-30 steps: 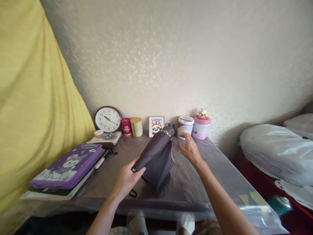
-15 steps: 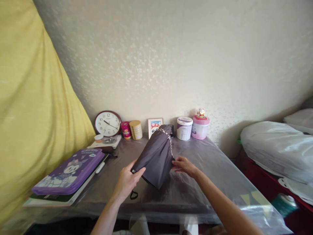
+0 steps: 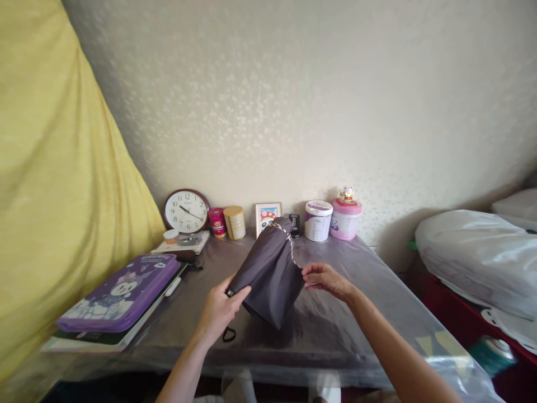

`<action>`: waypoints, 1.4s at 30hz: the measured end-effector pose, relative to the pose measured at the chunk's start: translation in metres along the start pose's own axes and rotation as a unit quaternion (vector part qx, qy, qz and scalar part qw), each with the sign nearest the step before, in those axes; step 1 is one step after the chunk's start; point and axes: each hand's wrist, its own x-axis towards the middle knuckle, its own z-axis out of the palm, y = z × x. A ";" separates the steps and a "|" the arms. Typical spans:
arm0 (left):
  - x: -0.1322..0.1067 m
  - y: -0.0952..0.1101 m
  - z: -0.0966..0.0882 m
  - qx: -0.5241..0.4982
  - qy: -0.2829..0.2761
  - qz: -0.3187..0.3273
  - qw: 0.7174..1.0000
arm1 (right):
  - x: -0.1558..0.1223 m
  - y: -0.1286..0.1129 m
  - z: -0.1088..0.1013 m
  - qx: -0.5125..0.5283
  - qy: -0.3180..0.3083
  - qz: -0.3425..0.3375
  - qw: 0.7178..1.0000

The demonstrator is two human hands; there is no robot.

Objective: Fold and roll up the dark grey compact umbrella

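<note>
A folded dark grey umbrella (image 3: 271, 268) lies slanted over the middle of the plastic-covered table (image 3: 335, 330), its tip toward the wall. My left hand (image 3: 218, 310) grips its handle end at the lower left, and a black wrist loop hangs below. My right hand (image 3: 325, 278) is pinched on the umbrella's thin patterned tie strap (image 3: 292, 251), which runs taut along the canopy's right side.
A purple cartoon case (image 3: 119, 291) lies on books at the left. Along the wall stand a round clock (image 3: 186, 210), a red tin, a gold tin (image 3: 234, 222), a small framed picture (image 3: 267, 215) and two tubs (image 3: 331, 219). Yellow fabric (image 3: 54, 184) hangs at left. White bags (image 3: 478, 257) lie at right.
My right hand came down from near the umbrella's tip to its right side, took the tie strap and drew it outward. My left hand stayed on the handle end.
</note>
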 end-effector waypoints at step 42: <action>-0.014 -0.010 0.035 -0.030 -0.080 0.003 0.996 | 0.009 -0.039 0.031 -0.248 0.086 -0.218 0.940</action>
